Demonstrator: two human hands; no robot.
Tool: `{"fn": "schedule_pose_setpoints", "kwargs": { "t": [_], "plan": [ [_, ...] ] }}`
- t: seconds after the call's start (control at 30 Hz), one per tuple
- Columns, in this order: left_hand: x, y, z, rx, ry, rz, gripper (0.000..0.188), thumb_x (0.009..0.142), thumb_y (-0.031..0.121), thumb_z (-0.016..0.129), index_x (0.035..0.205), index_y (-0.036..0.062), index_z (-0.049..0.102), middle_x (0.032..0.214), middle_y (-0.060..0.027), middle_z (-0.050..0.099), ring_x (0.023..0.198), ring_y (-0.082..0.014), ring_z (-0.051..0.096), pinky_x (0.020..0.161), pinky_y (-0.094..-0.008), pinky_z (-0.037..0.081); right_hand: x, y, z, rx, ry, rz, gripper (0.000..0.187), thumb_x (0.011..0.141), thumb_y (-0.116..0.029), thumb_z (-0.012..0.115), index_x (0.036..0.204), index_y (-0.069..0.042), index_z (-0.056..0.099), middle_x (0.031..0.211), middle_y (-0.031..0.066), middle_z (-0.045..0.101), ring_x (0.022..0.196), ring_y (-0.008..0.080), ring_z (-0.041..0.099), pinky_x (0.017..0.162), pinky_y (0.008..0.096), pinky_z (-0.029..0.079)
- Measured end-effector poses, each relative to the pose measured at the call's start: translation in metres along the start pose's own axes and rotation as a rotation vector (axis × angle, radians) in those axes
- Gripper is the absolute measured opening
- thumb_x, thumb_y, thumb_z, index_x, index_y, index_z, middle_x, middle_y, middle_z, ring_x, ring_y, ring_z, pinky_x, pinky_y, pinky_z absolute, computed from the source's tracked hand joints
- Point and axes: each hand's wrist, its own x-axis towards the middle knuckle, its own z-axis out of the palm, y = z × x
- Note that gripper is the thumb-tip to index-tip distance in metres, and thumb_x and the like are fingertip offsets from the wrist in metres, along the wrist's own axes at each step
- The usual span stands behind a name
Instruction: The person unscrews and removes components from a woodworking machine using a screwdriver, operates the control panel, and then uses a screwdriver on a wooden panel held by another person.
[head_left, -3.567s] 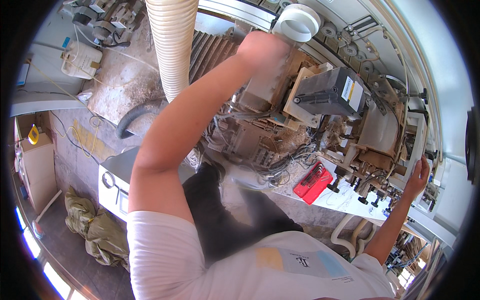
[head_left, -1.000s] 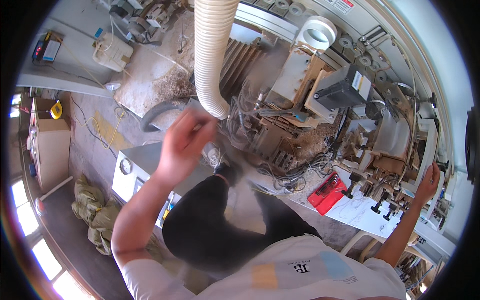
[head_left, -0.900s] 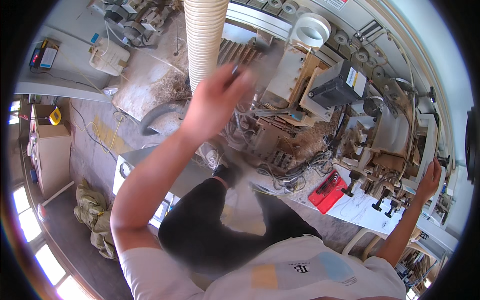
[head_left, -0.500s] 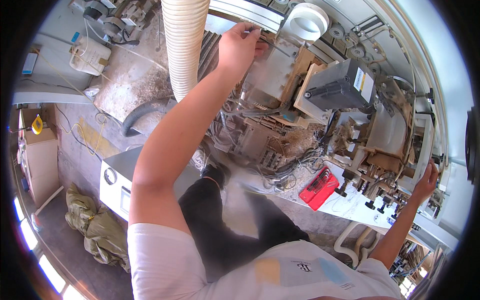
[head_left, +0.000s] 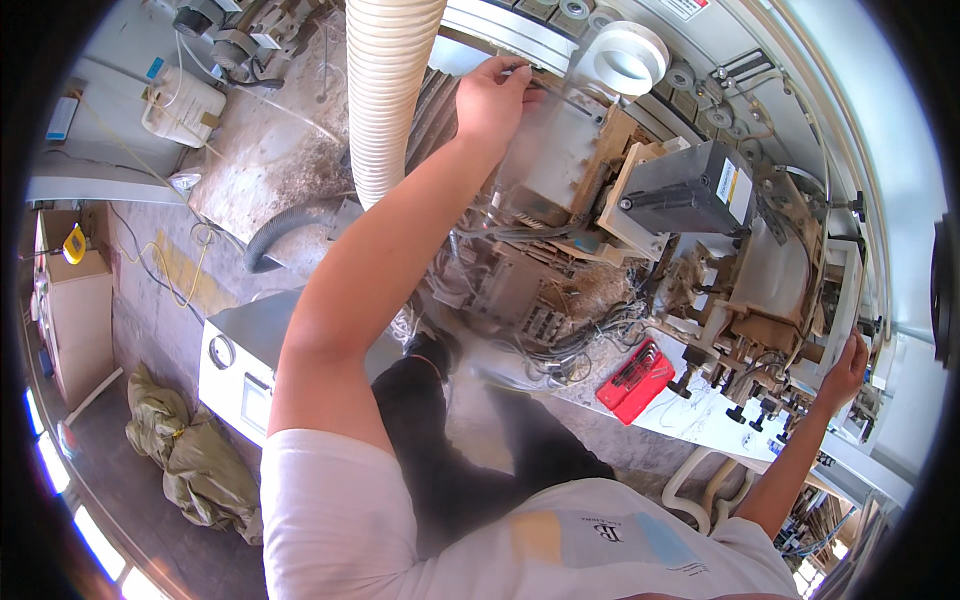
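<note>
My left hand is stretched up to the far middle, thumb and fingers closed in a pinch. From it a thin dark rod, by its look a hex key, slants toward a dusty metal block of the machine. Its tip at the block is too small to make out. At the far right, my right hand is closed against the upright edge of a light metal frame; its fingers are partly hidden. A red case of hex keys lies opened on the white ledge between my two arms.
A ribbed cream hose hangs beside my left forearm. Right of the block sit a dark motor and a white round duct collar. Loose cables and sawdust cover the machine's lower part. A white cabinet stands by my leg.
The view has shifted slightly, so the machine and my left arm appear a little farther right. My left hand keeps its pinch on the rod; my right hand stays at the frame.
</note>
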Motion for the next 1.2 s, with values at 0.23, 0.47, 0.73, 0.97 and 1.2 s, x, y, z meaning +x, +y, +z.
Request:
{"fn": "schedule_pose_setpoints", "kwargs": {
  "t": [0.23,0.47,0.73,0.97,1.2],
  "plan": [
    [0.007,-0.006,0.001,0.06,-0.032,0.013,0.021,0.1,0.006,0.06,0.118,-0.0049,0.063,0.101,-0.0124,0.068,0.086,-0.0207,0.073,0.075,-0.0287,0.062,-0.002,-0.006,0.001,-0.04,0.003,-0.005,0.028,0.102,-0.024,0.06,0.119,-0.006,0.071,0.117,0.0042,0.073,0.108,0.0151,0.066,0.098,0.0292,0.048],
    [0.007,-0.011,0.004,0.144,-0.042,0.063,0.023,0.101,0.011,0.061,0.117,-0.0056,0.064,0.096,-0.0082,0.068,0.076,-0.0157,0.068,0.069,-0.0262,0.058,-0.003,-0.007,0.0,-0.029,0.018,-0.003,0.028,0.102,-0.023,0.06,0.119,-0.004,0.071,0.118,0.0064,0.072,0.109,0.0162,0.065,0.099,0.0299,0.048],
    [0.009,0.009,-0.019,0.315,-0.216,-0.059,0.037,0.106,0.025,0.053,0.127,-0.0027,0.063,0.099,-0.0061,0.071,0.078,-0.0099,0.061,0.071,-0.0268,0.053,-0.005,-0.012,0.001,-0.027,0.041,-0.006,0.028,0.102,-0.023,0.06,0.119,-0.004,0.072,0.117,0.0063,0.073,0.107,0.0164,0.066,0.098,0.03,0.049],
    [0.011,0.011,-0.035,0.561,-0.286,0.132,0.029,0.102,0.02,0.057,0.123,0.0035,0.066,0.111,-0.0106,0.073,0.089,-0.0183,0.067,0.078,-0.0326,0.054,-0.006,-0.016,0.002,-0.033,0.032,-0.013,0.028,0.102,-0.024,0.06,0.119,-0.005,0.072,0.116,0.0058,0.073,0.107,0.0163,0.066,0.097,0.0302,0.049],
    [0.008,0.013,-0.033,1.111,-0.133,0.539,0.025,0.096,0.025,0.063,0.116,0.0119,0.071,0.096,-0.011,0.074,0.087,-0.0278,0.07,0.081,-0.0385,0.054,-0.002,-0.004,0.001,-0.019,0.028,-0.027,0.028,0.102,-0.024,0.059,0.119,-0.005,0.071,0.119,0.0057,0.072,0.109,0.0159,0.065,0.098,0.0302,0.048]
  ]
}}
